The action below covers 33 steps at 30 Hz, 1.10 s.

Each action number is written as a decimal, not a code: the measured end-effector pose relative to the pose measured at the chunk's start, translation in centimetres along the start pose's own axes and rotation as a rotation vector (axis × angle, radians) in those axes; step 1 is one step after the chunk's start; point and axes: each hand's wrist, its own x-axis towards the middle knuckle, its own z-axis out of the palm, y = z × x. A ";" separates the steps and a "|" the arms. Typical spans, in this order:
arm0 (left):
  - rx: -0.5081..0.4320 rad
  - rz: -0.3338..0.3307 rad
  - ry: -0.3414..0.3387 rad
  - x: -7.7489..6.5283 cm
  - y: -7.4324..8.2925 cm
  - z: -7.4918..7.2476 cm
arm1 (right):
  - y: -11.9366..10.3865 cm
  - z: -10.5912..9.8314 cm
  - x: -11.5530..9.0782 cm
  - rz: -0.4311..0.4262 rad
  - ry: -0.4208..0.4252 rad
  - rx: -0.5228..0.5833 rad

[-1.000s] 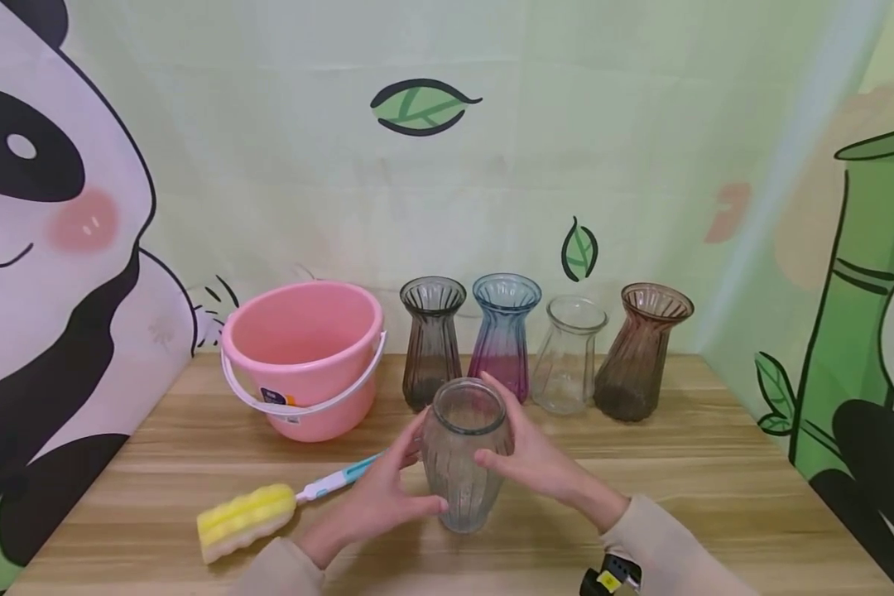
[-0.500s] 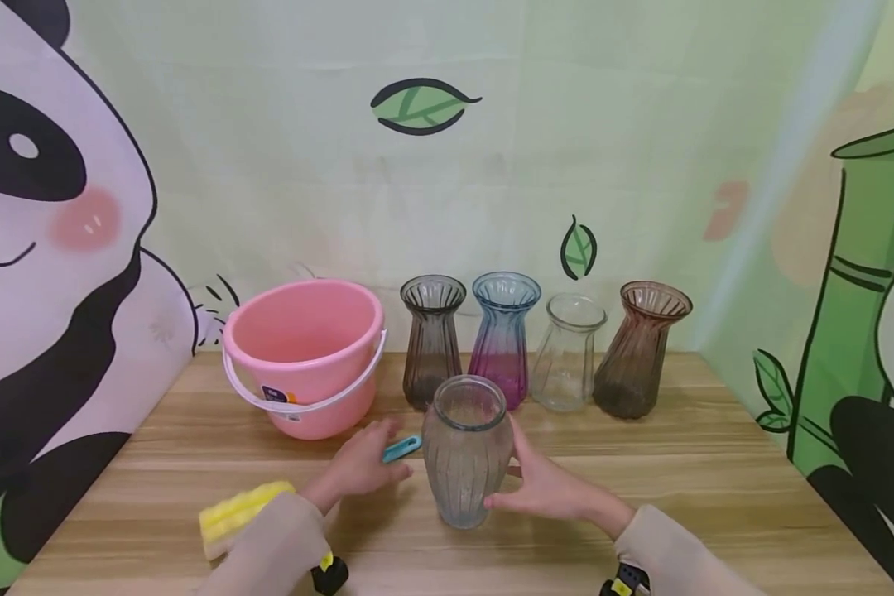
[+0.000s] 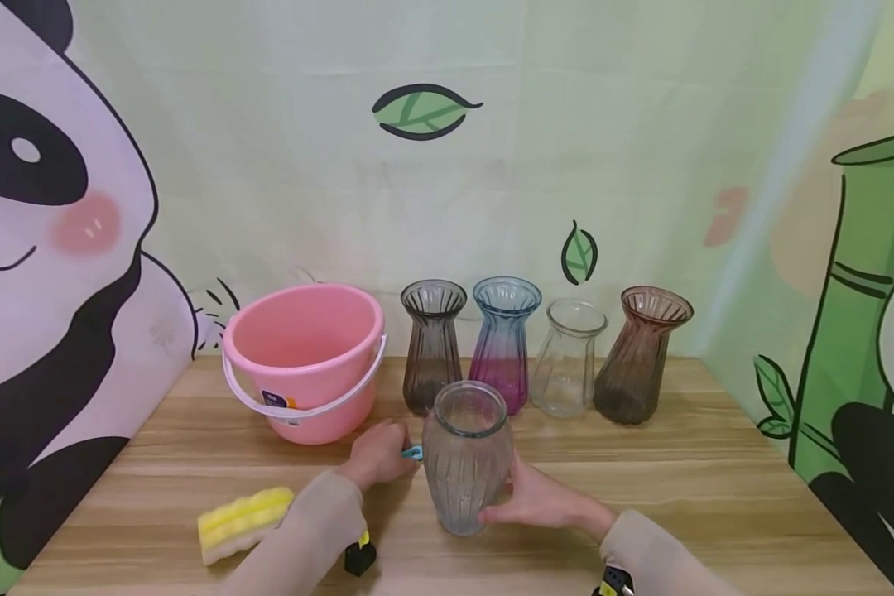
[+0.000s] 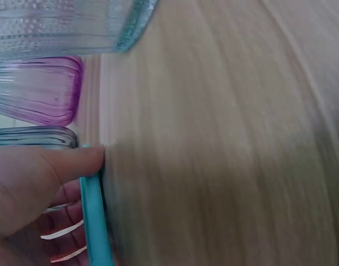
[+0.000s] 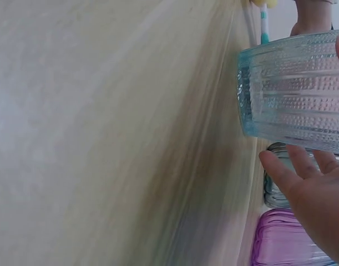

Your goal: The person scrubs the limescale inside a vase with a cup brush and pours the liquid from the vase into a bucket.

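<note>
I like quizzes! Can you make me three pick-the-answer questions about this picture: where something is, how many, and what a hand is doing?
1. Where is the sponge?
A. in the bucket
B. on the table
C. in a vase

2. How many vases stand in the back row?
A. four
B. two
C. six

3. What does the left hand do?
A. lies flat
B. grips the brush handle
C. holds the bucket

Answers: 1 B, it lies on the table. 2 A, four stand by the wall. 3 B, fingers curl round the handle.

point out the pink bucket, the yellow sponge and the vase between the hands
pink bucket [image 3: 298, 389], head view, front wall above the label
yellow sponge [image 3: 244, 521], head view, middle of the foam
clear vase [image 3: 465, 472], head view, ribbed belly
</note>
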 end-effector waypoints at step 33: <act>-1.069 0.127 0.244 -4.6 4.2 -15.8 | 0.0 0.0 0.6 0.047 -0.042 0.104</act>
